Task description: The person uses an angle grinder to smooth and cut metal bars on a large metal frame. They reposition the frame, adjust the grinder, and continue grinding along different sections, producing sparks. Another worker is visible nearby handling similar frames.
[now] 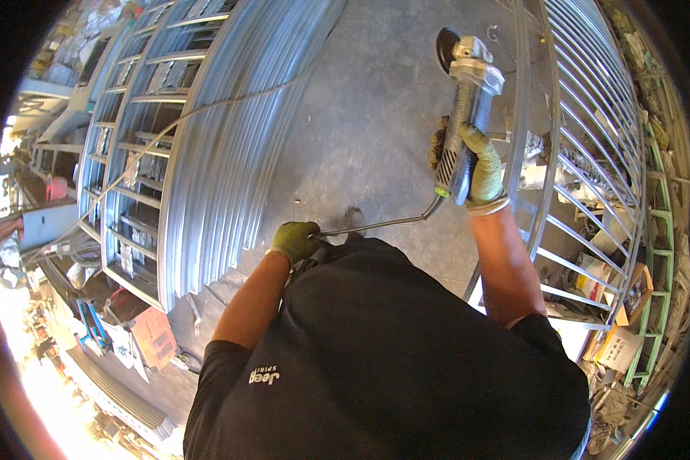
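Observation:
An angle grinder (466,109) is held up in front of me on the right, its disc (447,49) at the far end. My right hand (486,167), in a yellow-green work glove, wraps around the grinder's body. From the tool's rear a dark power cord (379,224) runs left across my front. My left hand (295,241), gloved likewise, is closed on that cord close to my waist. Whether the disc is spinning cannot be told.
Stacked metal framework (169,172) with ribbed profiles stands on the left, a cable (224,102) lying across it. A barred metal frame (592,149) rises on the right, close to my right arm. Farther right is a green ladder-like frame (661,253). An orange box (154,338) sits at lower left.

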The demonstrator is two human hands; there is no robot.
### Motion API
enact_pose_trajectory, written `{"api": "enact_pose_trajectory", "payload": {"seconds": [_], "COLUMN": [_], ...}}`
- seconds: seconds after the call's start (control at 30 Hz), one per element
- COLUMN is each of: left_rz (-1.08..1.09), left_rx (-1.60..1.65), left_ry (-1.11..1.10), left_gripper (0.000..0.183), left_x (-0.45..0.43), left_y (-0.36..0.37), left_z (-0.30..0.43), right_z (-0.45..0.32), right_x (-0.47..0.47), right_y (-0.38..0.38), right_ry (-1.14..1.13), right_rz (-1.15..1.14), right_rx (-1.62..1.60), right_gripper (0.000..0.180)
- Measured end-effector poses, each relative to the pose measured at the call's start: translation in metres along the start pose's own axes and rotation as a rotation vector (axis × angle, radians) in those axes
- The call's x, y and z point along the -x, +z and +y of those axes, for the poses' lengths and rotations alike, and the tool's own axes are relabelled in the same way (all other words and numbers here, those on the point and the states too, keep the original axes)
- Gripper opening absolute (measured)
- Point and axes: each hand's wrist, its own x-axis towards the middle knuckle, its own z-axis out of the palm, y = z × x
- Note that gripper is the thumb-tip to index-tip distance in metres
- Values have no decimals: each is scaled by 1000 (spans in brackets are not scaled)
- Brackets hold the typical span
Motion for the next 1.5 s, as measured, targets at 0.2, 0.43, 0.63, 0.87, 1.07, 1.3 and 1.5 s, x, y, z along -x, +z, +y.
{"api": "enact_pose_trajectory", "payload": {"seconds": [0.2,0.43,0.63,0.87,1.07,1.3,1.5], "left_rz": [287,804,87,-14,815,897,622], "left_rx": [-61,975,1881,789,-29,-347,-113], "left_ry": [-152,-62,463,419,685,353,321], "left_gripper": [28,33,76,37,29,37,31], "left_x": [-80,-219,-303,-343,-382,-522,-732], "left_y": [-83,-229,-387,-595,-772,-848,-890], "left_z": [-81,-162,-88,31,119,188,176], "right_z": [-22,-67,-107,-131,-179,-279,-329], "right_x": [-48,-132,-164,-207,-312,-446,-568], "right_y": [4,67,97,48,-33,-69,-86], "right_ry": [-122,-266,-433,-422,-461,-471,-516], "right_rz": [124,311,426,545,338,342,466], "right_rx": [25,-58,-43,-134,-475,-439,-484], "right_gripper": [69,66,71,68,66,63,64]}}
